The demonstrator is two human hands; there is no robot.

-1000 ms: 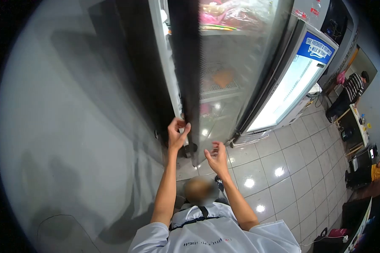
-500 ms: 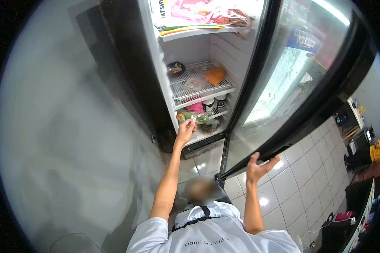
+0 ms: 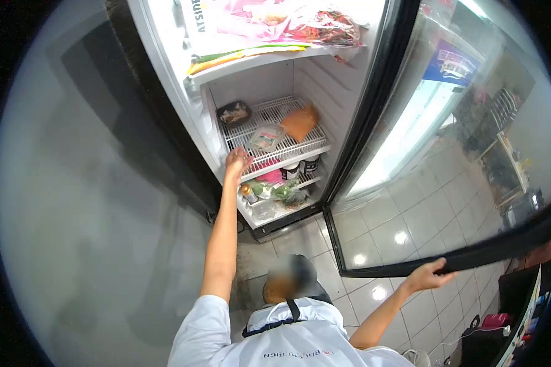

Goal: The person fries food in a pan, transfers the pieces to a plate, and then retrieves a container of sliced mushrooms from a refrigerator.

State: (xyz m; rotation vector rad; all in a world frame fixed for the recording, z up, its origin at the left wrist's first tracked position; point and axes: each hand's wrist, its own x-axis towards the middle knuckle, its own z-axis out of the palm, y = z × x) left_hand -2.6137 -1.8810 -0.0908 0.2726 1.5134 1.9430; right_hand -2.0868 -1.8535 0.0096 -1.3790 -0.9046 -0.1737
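Observation:
My left hand (image 3: 239, 160) reaches into the fridge with fingers loosely apart, at the left front edge of the wire shelf (image 3: 321, 147). I see nothing held in it. On that shelf lie a dark bowl (image 3: 234, 114) of food, a clear flat packet (image 3: 266, 137) and an orange bag (image 3: 300, 122). My right hand (image 3: 430, 276) grips the lower outer edge of the glass fridge door (image 3: 404, 214), which stands wide.
Below are greens in plastic (image 3: 281, 192), a gold-capped bottle (image 3: 248, 194) and black-and-white tubs (image 3: 289, 170). Pink plastic bags (image 3: 275, 21) fill the upper shelf. A grey wall (image 3: 92, 214) runs along the left; a tiled floor (image 3: 373, 293) lies below.
The door has swung farther out to the right with my right hand on its edge. My left hand has risen from the bottom compartment to the wire shelf's level. The view is closer.

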